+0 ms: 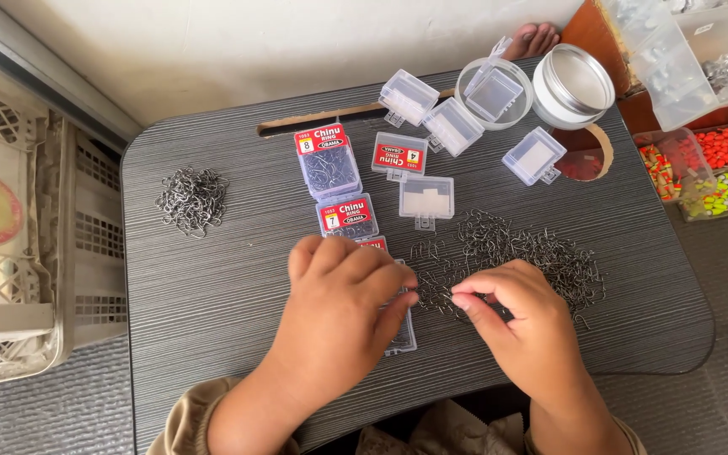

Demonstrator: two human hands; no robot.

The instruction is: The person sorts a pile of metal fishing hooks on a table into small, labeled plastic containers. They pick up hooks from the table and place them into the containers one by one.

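Near the front edge of the bench [212,278] I see both hands working close together. My left hand [343,299] lies curled, knuckles up, over a small clear plastic box [404,337] whose near right corner pokes out beneath the fingers; whether it grips the box or only rests on it I cannot tell. My right hand [520,324] is just right of it, thumb and forefinger pinched together on what looks like a single thin metal hook, too small to be sure of. That pinch sits at the near left fringe of the big loose heap of hooks [516,253], which spreads away to the right and far side of the right hand, touching it.

Farther off, in line beyond the left hand, lie two red-labelled hook boxes [330,164], and to their right several empty clear boxes [425,198]. A smaller pile of hooks [193,200] lies well apart at the far left. At the far right stands a round white tin [572,84].
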